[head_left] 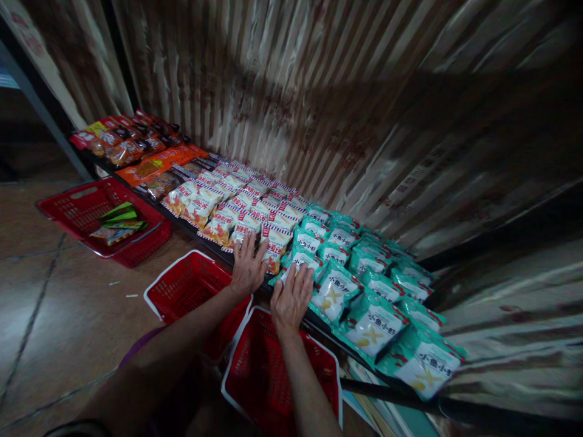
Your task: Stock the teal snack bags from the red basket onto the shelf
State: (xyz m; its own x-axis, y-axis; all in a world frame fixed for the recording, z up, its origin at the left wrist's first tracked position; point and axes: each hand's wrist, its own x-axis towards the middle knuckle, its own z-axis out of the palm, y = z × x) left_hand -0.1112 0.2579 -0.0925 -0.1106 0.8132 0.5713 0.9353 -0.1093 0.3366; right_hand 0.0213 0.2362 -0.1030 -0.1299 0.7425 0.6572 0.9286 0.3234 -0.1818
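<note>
My left hand lies with fingers spread against the front of the white and orange snack bags, at the end of their block. A white and orange snack bag stands just right of its fingertips. My right hand rests flat, fingers stretched, on the lower part of a teal snack bag in the front row. More teal snack bags stand in rows to the right. Neither hand is wrapped around a bag.
Orange packets and red packets fill the shelf's left end. Below stand a red basket holding green packets, another red basket and a third red basket. A pleated curtain hangs behind.
</note>
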